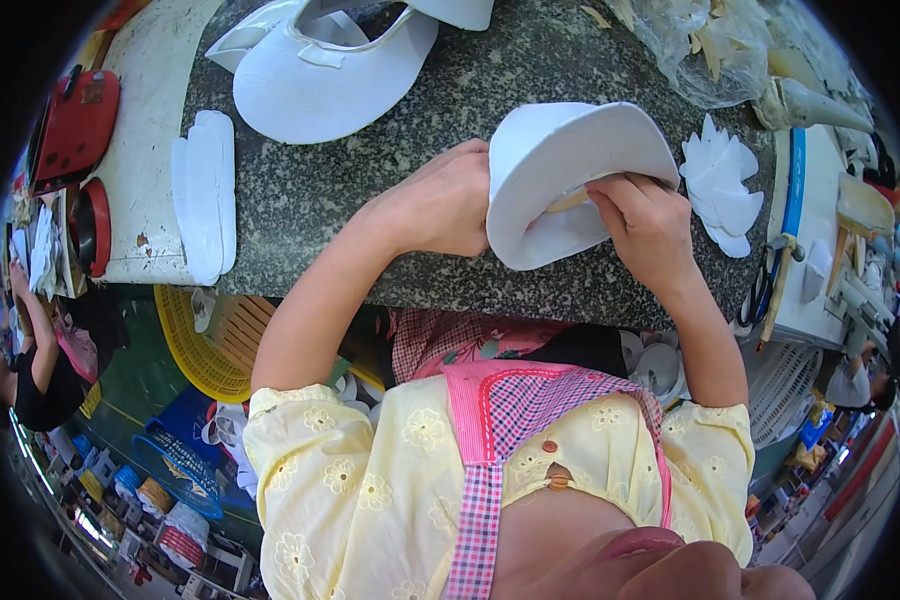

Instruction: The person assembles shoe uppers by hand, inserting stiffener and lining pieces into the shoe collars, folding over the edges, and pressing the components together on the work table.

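A curved white shoe upper is raised over the dark speckled worktop, its hollow side turned toward me. My left hand is closed on its left edge, with the fingertips hidden behind it. Fingers of my right hand reach into the opening from the right and pinch at the inner edge. A thin beige strip shows inside, beside those fingertips; I cannot make out what it is. More white uppers lie farther back on the left.
A stack of long white pieces lies left; small white pieces fan out right. Clear plastic bags sit at the back right. Scissors and a wooden-handled tool lie at the right edge. A yellow basket stands below left.
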The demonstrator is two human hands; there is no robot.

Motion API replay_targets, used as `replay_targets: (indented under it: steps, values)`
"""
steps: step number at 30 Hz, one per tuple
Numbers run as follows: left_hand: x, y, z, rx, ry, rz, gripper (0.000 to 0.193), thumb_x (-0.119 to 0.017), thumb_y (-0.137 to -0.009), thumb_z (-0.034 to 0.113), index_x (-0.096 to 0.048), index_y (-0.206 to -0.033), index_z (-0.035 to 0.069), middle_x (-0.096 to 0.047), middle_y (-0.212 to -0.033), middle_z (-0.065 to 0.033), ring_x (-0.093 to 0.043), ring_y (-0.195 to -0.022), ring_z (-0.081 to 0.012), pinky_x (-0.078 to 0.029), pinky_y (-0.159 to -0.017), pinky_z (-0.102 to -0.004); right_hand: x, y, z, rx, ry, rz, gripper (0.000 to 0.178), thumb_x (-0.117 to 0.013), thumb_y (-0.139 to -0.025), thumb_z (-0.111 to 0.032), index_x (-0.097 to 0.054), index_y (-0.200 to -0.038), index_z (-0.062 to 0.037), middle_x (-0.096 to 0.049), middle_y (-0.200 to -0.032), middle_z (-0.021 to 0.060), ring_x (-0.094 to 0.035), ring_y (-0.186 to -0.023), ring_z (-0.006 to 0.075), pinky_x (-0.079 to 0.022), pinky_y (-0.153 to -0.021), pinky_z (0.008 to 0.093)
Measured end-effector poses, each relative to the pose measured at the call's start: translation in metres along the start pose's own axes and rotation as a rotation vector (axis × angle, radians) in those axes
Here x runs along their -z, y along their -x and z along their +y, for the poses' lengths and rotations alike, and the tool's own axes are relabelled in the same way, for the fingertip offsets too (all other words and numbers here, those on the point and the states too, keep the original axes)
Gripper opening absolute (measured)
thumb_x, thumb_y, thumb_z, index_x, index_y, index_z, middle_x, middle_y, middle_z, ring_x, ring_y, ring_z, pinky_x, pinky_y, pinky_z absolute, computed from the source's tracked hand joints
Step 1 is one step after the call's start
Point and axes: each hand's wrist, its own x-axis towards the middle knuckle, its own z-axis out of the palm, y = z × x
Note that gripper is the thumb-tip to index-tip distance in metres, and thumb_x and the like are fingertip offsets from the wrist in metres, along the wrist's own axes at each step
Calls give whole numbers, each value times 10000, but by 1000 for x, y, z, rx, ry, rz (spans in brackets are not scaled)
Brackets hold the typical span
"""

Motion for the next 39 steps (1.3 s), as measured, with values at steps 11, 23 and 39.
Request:
replay_targets:
  steps: [11,23,39]
  values:
    - [-8,-7,5,24,-155,-76,440,-647,-589,91,-581,-1020,149,-599,-948,-60,-545,-940,-236,-364,-893,-373,-11,3,4,-19,43,112,142,-664,-672,-88,-597,-798,-81,-593,-685,88,-580,-577,250,-453,-531,338]
    - [-8,-19,10,-110,-238,-50,440,-706,-556,162,-604,-982,119,-534,-1032,-92,-496,-979,-297,-401,-861,-392,-22,7,7,-88,21,177,164,-670,-630,-84,-563,-754,-70,-576,-671,86,-568,-578,262,-450,-538,355]
    - [-17,-32,-6,-171,-177,-9,400,-655,-567,298,-574,-910,109,-556,-873,-87,-517,-854,-270,-385,-757,-370,-17,13,30,104,-135,262,148,-626,-661,-59,-603,-808,-59,-605,-755,97,-585,-628,256,-468,-550,333]
